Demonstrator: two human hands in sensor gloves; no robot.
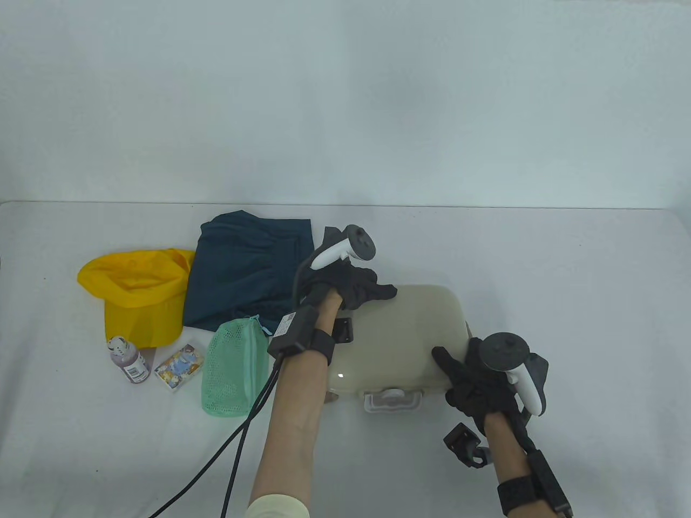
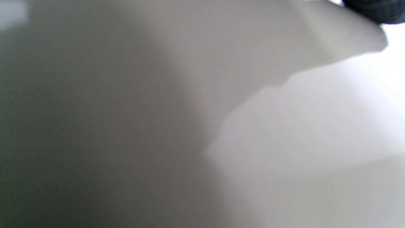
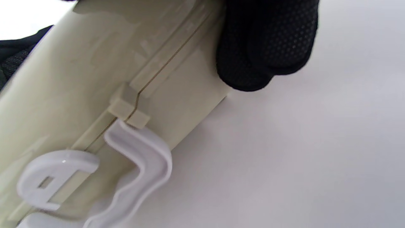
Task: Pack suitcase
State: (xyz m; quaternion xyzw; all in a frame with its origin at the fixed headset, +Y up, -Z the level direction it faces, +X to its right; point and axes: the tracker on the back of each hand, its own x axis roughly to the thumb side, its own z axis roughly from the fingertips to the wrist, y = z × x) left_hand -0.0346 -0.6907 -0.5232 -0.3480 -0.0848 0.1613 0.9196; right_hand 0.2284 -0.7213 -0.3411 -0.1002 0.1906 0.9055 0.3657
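I have both hands on the closed beige suitcase point(image 1: 399, 334), mid-desk, long axis left-right: left hand point(image 1: 359, 286) spread flat on its far-left corner, right hand point(image 1: 475, 383) cupping the near-right corner beside the white latch point(image 1: 392, 400). Clothes wait leftward.

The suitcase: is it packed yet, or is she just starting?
Nothing looks packed. The beige suitcase is closed, its white latch down. In hand: the left hand lies on its lid, the right hand grips its front corner. Left: yellow hat, dark garment, mesh pouch, bottle and small packet wait outside.
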